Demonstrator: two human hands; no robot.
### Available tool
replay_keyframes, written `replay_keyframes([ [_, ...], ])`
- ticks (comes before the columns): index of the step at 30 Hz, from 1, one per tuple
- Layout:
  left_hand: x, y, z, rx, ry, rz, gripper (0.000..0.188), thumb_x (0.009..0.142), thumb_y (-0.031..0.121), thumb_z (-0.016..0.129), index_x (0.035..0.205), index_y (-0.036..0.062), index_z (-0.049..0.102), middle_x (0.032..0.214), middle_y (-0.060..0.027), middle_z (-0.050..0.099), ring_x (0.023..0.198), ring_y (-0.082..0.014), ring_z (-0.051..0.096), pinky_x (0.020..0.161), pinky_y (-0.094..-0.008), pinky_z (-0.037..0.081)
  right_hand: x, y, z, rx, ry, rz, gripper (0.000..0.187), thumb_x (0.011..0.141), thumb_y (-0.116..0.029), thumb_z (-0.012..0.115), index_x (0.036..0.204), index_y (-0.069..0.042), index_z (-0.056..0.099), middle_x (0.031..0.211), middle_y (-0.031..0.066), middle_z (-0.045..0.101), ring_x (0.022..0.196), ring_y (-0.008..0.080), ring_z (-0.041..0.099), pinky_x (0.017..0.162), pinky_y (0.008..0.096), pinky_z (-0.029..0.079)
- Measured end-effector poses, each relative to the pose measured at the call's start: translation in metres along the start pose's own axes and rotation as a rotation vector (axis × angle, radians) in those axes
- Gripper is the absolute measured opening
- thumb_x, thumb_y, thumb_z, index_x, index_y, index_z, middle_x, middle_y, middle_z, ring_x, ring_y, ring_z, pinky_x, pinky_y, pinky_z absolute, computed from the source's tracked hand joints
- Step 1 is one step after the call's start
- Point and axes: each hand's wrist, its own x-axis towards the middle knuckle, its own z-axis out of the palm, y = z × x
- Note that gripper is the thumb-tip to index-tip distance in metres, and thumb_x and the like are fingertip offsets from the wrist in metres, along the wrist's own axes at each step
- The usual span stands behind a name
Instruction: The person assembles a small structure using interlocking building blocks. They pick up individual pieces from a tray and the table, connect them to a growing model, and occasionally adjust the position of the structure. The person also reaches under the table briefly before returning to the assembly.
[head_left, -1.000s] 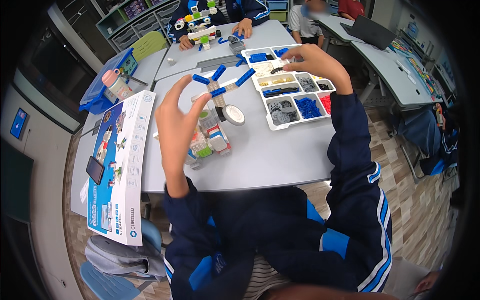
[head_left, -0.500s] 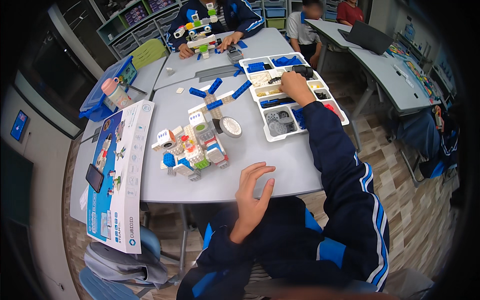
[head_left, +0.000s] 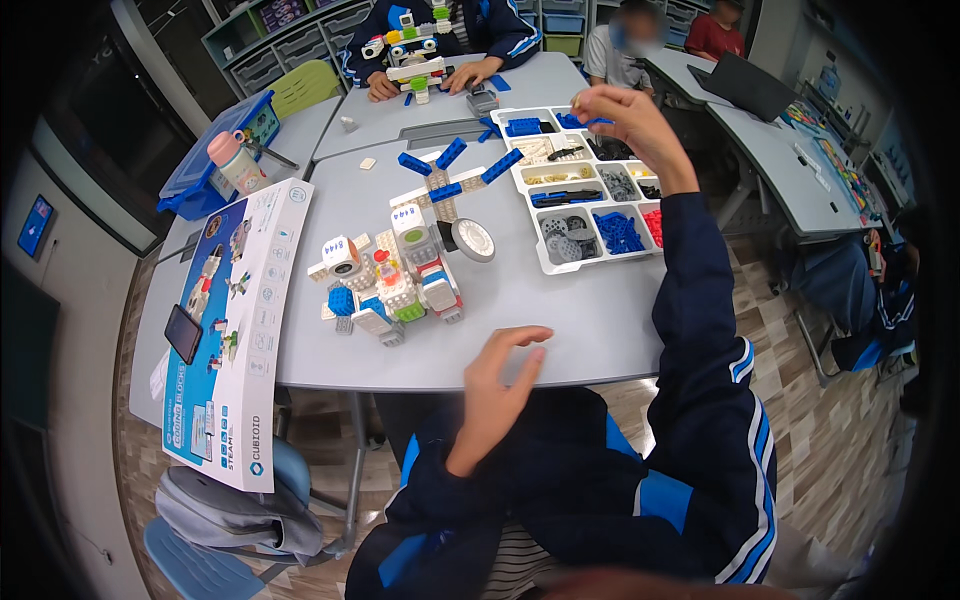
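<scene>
**Right hand lifted over the parts tray, left at the counter edge**

Fingers of the right hand pinch a small piece, too tiny to identify, above the far end of the white parts tray. Left hand rests loose and empty at the counter's near edge, closer to the block model, which lies ahead and leftward.

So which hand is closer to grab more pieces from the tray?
Probably the right hand: it is raised right above the parts tray, pinching something small. The left hand sits at the table's near edge, away from the tray.
</scene>
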Motion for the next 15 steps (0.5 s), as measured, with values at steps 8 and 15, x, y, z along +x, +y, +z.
replay_keyframes([
  [8, 0.016, 0.026, -0.048, -0.017, 0.181, 0.092, 0.02, 0.096, 0.0, 0.057, 0.115, -0.0057, 0.061, 0.107, -0.0143, 0.069, 0.103, -0.0209, 0.065, 0.096, -0.0343, 0.048, -0.041, -0.082, 0.045, 0.313, -0.259, -0.242, 0.02, 0.092, -0.02, 0.068, 0.099, -0.002, 0.065, 0.086, 0.0072, 0.066, 0.071, 0.009, 0.059, 0.065, 0.0224, 0.048],
  [15, 0.077, 0.052, -0.095, 0.417, 0.301, 0.278, 0.016, 0.091, 0.006, 0.067, 0.106, -0.0001, 0.067, 0.103, -0.0093, 0.071, 0.093, -0.0166, 0.067, 0.083, -0.0298, 0.051, -0.056, -0.09, 0.093, 0.124, -0.374, -0.331, 0.015, 0.087, -0.013, 0.073, 0.09, 0.0, 0.065, 0.092, 0.0102, 0.07, 0.079, 0.011, 0.064, 0.071, 0.0234, 0.051],
])
